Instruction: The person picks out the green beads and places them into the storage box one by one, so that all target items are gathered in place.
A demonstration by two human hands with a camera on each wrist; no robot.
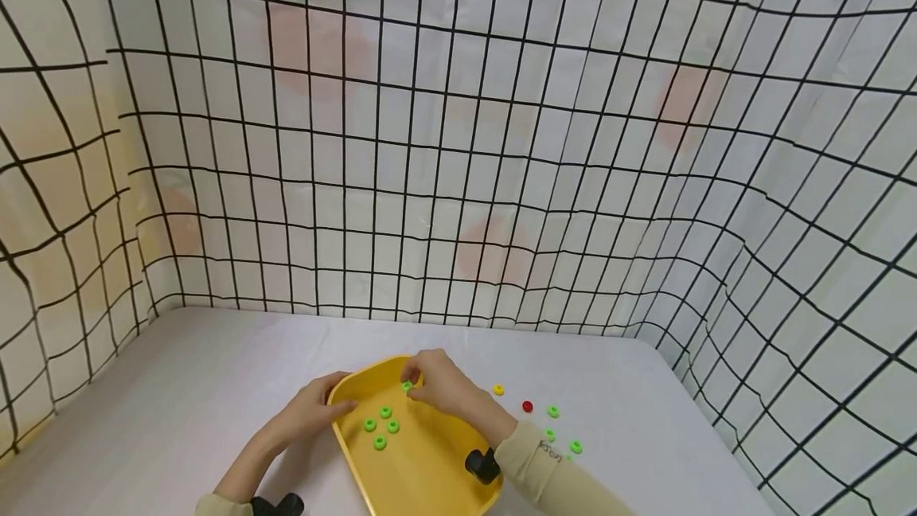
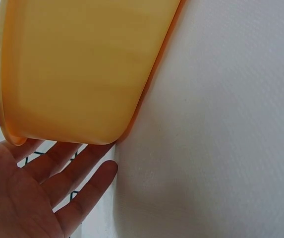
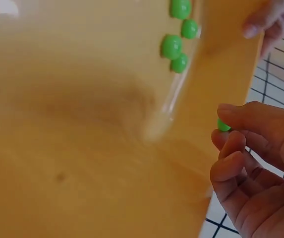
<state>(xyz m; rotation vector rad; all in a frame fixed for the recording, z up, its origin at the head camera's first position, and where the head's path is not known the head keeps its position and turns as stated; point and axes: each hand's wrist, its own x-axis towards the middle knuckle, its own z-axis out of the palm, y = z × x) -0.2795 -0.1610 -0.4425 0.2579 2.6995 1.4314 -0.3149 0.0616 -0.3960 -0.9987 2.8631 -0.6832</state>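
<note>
A yellow tray (image 1: 419, 460) with raised walls stands on the white tabletop. My left hand (image 1: 310, 411) holds its left far corner, thumb over the rim and the other fingers along the outer wall (image 2: 77, 74). My right hand (image 1: 444, 385) is above the tray's far end. Between its thumb and index finger it pinches a small green ring-shaped bead (image 3: 223, 125), partly hidden by the fingertips. Several more green beads (image 1: 380, 442) lie together on the tray floor near the left wall; in the right wrist view these green beads (image 3: 171, 47) look rounded and glossy.
Right of the tray, a yellow bead (image 1: 498, 390), a red bead (image 1: 527, 406) and several green beads (image 1: 576, 447) lie on the white tabletop (image 1: 645, 420). A black wire grid (image 1: 419, 213) with white sheeting behind it encloses the back and both sides.
</note>
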